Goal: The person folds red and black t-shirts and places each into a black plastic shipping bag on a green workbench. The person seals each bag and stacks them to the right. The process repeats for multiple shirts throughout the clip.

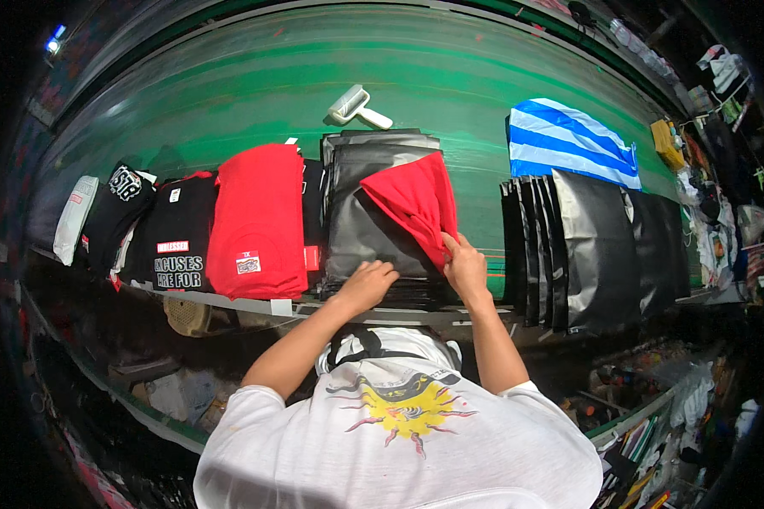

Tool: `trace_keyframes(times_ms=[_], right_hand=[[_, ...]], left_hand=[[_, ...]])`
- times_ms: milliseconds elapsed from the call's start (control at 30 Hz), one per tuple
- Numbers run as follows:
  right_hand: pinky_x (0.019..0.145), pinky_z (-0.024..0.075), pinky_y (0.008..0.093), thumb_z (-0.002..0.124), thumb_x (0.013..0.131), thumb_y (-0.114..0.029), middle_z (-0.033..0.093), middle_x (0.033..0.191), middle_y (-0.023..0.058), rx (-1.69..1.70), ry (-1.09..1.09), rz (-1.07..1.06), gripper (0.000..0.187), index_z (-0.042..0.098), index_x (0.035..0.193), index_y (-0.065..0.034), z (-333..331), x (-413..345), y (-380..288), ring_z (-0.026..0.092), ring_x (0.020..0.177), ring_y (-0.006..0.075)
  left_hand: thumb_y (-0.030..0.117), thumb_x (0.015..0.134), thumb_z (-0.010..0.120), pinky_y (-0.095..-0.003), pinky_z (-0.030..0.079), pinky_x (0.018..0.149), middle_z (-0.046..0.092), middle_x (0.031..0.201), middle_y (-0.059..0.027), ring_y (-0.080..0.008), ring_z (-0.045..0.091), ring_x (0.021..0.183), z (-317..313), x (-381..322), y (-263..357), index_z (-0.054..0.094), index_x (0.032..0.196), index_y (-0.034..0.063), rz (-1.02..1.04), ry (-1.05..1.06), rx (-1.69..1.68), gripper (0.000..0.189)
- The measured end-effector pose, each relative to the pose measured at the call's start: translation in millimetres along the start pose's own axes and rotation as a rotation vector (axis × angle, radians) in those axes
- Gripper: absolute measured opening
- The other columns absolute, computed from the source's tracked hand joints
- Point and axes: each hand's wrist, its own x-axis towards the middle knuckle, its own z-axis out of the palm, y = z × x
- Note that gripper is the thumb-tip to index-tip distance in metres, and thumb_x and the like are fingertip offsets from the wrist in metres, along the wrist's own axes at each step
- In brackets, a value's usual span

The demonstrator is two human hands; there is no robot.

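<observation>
My right hand (466, 264) pinches a corner of a red cloth (420, 191), which fans out up and to the left over a stack of black plastic sheets or bags (363, 223). On the near part of that stack rests my left hand (372, 283), fingers slightly bent; whether it grips a sheet cannot be told. Left of the stack lie a folded red garment (258, 210) with a label and folded black printed garments (184, 223). A white-handled roller (356, 108) lies just beyond the stack.
Toward the right, more black plastic bags (595, 248) hang over the near edge of the green table (229, 83), with a blue-and-white striped plastic bag (573, 140) behind them. A wrapped white packet (76, 219) lies at the far left. Below the left edge is a beige stool (186, 316).
</observation>
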Motion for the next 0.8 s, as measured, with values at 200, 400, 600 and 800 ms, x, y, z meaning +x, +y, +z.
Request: trace_keyframes(times_ms=[200,400,600,800], right_hand=[[0.08,0.0598,0.0495,0.07,0.078,-0.005,0.063,0.135,0.0147,0.058,0.096,0.037,0.057,0.064,0.133,-0.017,11.2,-6.1,0.8,0.072,0.091,0.0401],[0.085,0.0588,0.0426,0.068,0.067,0.008,0.066,0.133,0.0131,0.221,0.323,-0.14,0.062,0.07,0.125,-0.0145,-52.2,-27.0,-16.9,0.071,0.102,0.0371],[0.08,0.0566,0.0359,0.073,0.064,0.004,0.074,0.097,0.021,0.766,0.016,-0.13,0.045,0.077,0.109,0.0,-143.5,-81.9,8.4,0.074,0.091,0.031],[0.081,0.0572,0.0371,0.074,0.063,0.004,0.075,0.097,0.0222,0.772,-0.123,-0.108,0.041,0.076,0.104,0.0034,-166.1,-113.0,0.1,0.074,0.089,0.0356]], left_hand=[[-0.001,0.085,0.058,-0.0438,0.049,0.093,0.061,0.112,-0.0127,-0.0323,0.06,0.107,-49.5,-39.7,-20.7,0.062,0.123,0.0059,-0.04,-0.092,0.044,0.038],[-0.006,0.08,0.061,-0.0431,0.049,0.098,0.06,0.115,-0.0169,-0.0358,0.059,0.111,-63.9,-34.6,-18.0,0.069,0.109,0.0006,0.009,0.007,-0.075,0.03],[-0.001,0.088,0.062,-0.0407,0.047,0.104,0.054,0.132,-0.0186,-0.0357,0.056,0.119,-90.9,-11.1,4.4,0.063,0.127,-0.003,-0.065,0.266,-0.403,0.038],[0.007,0.08,0.078,-0.0368,0.044,0.105,0.056,0.129,-0.0154,-0.0321,0.055,0.121,-91.2,-1.5,9.7,0.06,0.136,-0.0008,-0.043,0.297,-0.6,0.059]])
